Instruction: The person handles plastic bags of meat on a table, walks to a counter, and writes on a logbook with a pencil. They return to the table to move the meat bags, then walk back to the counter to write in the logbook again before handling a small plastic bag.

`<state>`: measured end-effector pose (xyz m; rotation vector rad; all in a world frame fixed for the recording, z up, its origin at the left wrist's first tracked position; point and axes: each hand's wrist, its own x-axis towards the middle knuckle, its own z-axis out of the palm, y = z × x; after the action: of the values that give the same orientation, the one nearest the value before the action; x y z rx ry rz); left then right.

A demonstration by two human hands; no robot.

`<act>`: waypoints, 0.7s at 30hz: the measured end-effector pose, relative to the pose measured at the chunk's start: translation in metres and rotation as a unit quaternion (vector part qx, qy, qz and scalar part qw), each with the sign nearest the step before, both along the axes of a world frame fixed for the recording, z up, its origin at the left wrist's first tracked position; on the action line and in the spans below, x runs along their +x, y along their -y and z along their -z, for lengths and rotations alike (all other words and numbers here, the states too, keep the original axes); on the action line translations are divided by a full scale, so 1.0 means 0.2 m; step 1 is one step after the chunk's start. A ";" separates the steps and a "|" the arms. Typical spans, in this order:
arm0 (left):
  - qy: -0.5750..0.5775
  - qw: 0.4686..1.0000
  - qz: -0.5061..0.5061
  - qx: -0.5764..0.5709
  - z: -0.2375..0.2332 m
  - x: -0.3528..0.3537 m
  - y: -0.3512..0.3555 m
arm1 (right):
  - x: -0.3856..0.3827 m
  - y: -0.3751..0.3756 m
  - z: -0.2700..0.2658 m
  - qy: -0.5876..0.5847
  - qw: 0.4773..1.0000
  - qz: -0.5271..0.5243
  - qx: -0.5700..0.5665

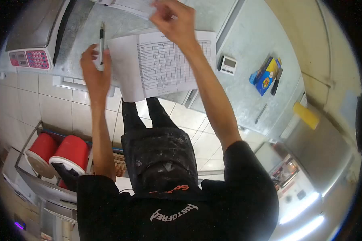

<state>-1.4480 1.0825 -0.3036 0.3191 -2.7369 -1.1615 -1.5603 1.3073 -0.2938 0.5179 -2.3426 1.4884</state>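
My left hand is at the table's near edge, left of an open booklet. Its thumb and fingers are apart, on either side of the lower end of a black-and-white pen; no firm grip on the pen shows. The open booklet has a printed table with handwritten entries, and its left page is blank. Above the booklet's top edge, my right hand is raised with its fingers curled together. A small whitish bit shows at these fingers, too small to name.
A scale with a pink keypad stands at left. Right of the booklet are a white digital timer, a blue-and-yellow packet, a black-handled knife and a thin stick-like tool. Red-and-white containers stand lower left.
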 end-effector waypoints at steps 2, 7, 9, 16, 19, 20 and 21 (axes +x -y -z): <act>-0.079 0.994 0.070 -0.021 0.01 -0.04 -0.14 | 0.03 -0.20 0.10 0.101 0.995 -0.023 0.009; -0.099 0.985 0.076 -0.115 0.15 -0.33 -0.44 | -0.06 -0.48 0.28 0.062 0.983 0.127 0.119; -0.025 0.993 0.097 -0.062 0.18 -0.38 -0.54 | -0.14 -0.57 0.31 0.062 0.970 0.181 0.149; -0.068 0.991 0.111 0.024 0.15 -0.24 -0.62 | -0.33 -0.65 0.28 0.179 0.939 0.104 0.275; -0.083 0.989 0.107 0.053 0.14 -0.20 -0.60 | -0.41 -0.67 0.25 0.195 0.940 0.044 0.278; -0.079 0.988 0.104 0.082 0.14 -0.19 -0.60 | -0.43 -0.68 0.26 0.196 0.941 0.042 0.271; -0.073 0.986 0.100 0.111 0.12 -0.18 -0.59 | -0.45 -0.68 0.26 0.162 0.931 0.041 0.325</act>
<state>-1.4842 1.2010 -0.3285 -0.0189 -2.5614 -1.4828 -1.6509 1.4433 -0.3462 0.3250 -3.0766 0.7675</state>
